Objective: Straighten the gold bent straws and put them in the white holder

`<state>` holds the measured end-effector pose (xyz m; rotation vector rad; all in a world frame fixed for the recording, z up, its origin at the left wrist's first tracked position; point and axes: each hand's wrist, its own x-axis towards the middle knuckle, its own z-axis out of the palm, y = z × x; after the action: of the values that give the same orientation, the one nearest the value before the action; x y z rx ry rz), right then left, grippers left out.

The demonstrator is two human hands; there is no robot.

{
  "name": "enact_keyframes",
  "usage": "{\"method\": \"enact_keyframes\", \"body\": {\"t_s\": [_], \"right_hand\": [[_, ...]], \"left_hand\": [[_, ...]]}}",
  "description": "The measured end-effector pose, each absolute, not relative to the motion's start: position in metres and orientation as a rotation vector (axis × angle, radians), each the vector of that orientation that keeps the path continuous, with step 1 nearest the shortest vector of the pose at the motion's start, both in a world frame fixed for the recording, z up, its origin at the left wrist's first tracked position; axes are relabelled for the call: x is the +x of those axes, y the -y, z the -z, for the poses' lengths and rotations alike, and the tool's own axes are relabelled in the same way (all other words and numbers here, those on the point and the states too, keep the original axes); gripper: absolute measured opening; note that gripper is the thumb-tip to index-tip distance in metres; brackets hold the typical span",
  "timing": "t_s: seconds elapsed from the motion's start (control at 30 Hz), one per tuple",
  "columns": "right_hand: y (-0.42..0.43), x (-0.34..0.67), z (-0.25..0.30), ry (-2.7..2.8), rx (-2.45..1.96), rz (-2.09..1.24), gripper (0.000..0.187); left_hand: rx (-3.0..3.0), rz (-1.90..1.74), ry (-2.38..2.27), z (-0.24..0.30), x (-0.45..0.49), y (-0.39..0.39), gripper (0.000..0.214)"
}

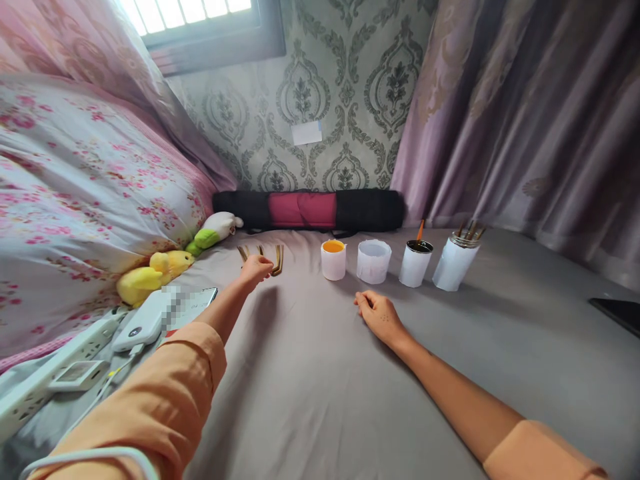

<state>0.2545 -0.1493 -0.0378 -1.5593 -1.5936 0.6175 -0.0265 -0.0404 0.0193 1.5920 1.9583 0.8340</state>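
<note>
My left hand (pixel 257 268) reaches far out over the bed, its fingers pinched beside several thin, bent brown-gold sticks (pixel 279 259). Whether one of them is in the pinch is hidden. My right hand (pixel 381 317) hovers or rests low over the sheet with curled fingers and nothing visible in it. Just beyond it stand a white-wrapped cup with an orange inside (pixel 333 261) and a whitish cup (pixel 374 263). Farther right are a paper-wrapped can (pixel 415 267) with an orange stick, and a tilted-looking wrapped glass jar (pixel 455 267) holding several brown sticks.
Grey sheet (pixel 300 373) covers the surface. At left lie a power strip (pixel 55 380), a white power bank (pixel 143 323), a phone (pixel 195 307) and plush toys (pixel 155 272). A black-and-red roll bag (pixel 305 210) lines the wall. A dark device (pixel 617 313) lies far right.
</note>
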Motion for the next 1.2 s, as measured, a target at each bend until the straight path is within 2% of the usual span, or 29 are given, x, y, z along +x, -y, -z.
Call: {"method": "enact_keyframes", "body": {"t_s": [0.5,1.2], "right_hand": [[0.147,0.256,0.042,1.612,-1.557,-0.618,0.039],[0.147,0.256,0.042,1.606,-1.556,-0.634,0.038]], "left_hand": [[1.955,-0.578,-2.138,-0.02,-0.038,0.022,0.021],[2.108,-0.408,-2.128,-0.006,-0.032,0.01,0.02]]}}
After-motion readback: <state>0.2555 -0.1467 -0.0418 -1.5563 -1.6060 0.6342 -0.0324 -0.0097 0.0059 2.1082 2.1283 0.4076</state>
